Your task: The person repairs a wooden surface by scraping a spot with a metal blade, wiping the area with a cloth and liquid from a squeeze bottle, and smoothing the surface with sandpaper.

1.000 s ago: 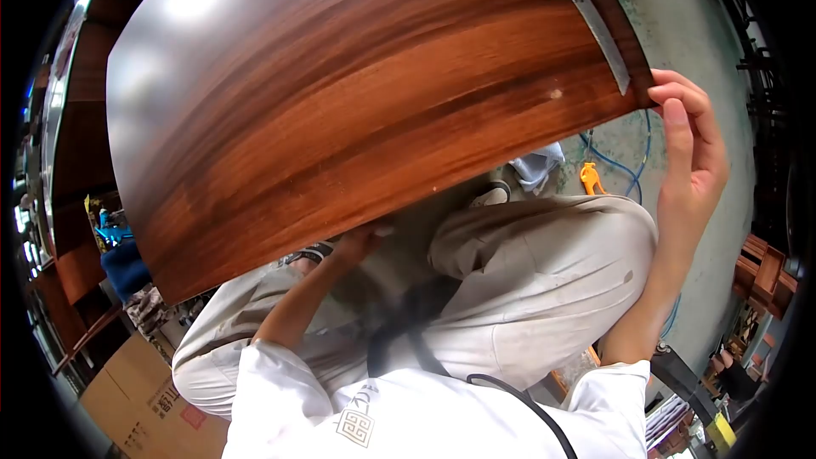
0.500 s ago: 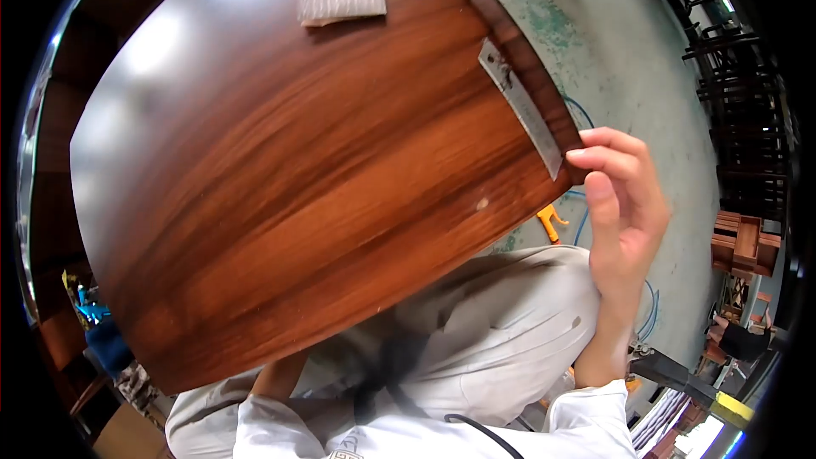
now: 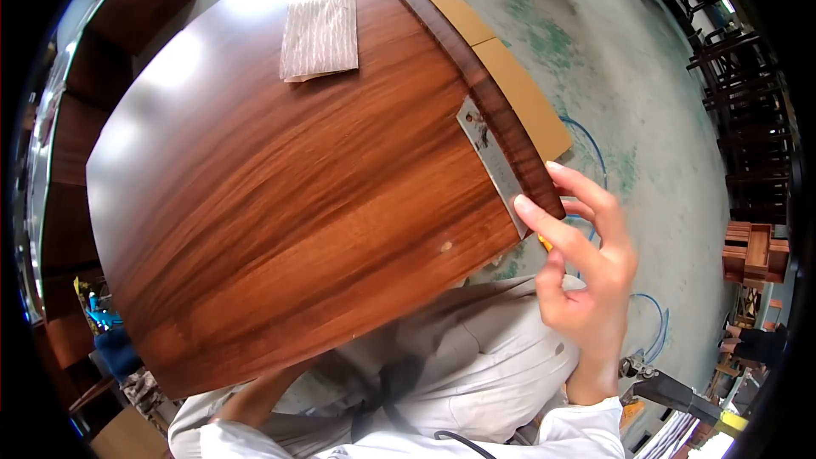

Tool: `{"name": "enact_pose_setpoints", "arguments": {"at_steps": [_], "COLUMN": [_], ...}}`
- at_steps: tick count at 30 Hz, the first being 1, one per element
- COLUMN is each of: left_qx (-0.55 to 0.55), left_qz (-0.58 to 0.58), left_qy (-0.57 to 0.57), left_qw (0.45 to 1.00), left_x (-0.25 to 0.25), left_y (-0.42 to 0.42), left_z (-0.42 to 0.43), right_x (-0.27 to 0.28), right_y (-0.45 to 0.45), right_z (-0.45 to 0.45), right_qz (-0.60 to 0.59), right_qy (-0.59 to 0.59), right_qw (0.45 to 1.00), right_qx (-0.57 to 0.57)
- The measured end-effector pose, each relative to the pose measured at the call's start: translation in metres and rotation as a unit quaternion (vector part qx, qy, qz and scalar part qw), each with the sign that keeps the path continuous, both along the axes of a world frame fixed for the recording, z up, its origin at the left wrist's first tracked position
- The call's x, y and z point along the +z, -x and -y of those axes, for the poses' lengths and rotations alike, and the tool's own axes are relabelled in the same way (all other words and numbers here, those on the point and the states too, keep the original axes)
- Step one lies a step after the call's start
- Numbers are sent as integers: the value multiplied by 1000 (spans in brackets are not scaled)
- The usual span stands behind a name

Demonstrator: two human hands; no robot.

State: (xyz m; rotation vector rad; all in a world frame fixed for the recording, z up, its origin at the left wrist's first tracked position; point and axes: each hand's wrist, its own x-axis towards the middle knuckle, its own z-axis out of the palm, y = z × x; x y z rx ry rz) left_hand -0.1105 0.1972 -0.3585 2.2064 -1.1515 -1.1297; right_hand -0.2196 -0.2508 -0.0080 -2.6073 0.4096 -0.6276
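A large glossy brown wood panel [image 3: 289,178] lies across the view above my lap. My right hand [image 3: 591,259] is at its right corner, with a fingertip on the end of a flat metal strip [image 3: 495,166] and the other fingers spread around the panel's edge. The strip lies along the right edge of the panel. Farther up on the panel rests a folded piece of ribbed, pale wrapping [image 3: 320,36]. My left forearm [image 3: 263,395] reaches beneath the panel's near edge, and the left hand's fingers are hidden under it.
Flat cardboard [image 3: 518,93] lies on the floor beyond the panel's right edge. A blue hose [image 3: 653,331] curls on the floor at right. Dark stacked frames [image 3: 748,119] and wooden pieces [image 3: 752,253] stand at far right. Wood cabinets [image 3: 76,187] line the left side.
The view has shifted, bringing the pale wrapping and cardboard into sight. My right index fingertip has moved from the panel's edge onto the metal strip. My left hand has gone out of sight under the panel.
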Motion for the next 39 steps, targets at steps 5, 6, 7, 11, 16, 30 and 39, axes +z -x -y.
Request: {"name": "enact_pose_setpoints", "arguments": {"at_steps": [5,6,7,11,16,30,39], "left_qx": [-107,-135,-158,-206,-57,51,-113], "left_qz": [-181,-225,-260,-290,-5,87,247], "left_qy": [-94,-97,-74,98,386,483,378], "left_qw": [973,960,950,929,921,870,885], "left_x": [157,191,223,352,407,368,365], "left_y": [-13,-13,-14,-42,-78,-133,-118], "left_z": [26,39,52,137,166,217,256], "right_x": [-8,-12,-14,-4,24,35,2], "right_y": [2,5,6,4,22,17,-21], "right_z": [2,9,14,19,-5,-21,-23], "right_qz": [53,73,91,250,317,75,94], "right_qy": [78,98,117,82,-348,-119,-77], "right_qw": [995,991,987,958,881,989,993], "right_qx": [27,47,67,114,39,-49,-7]}}
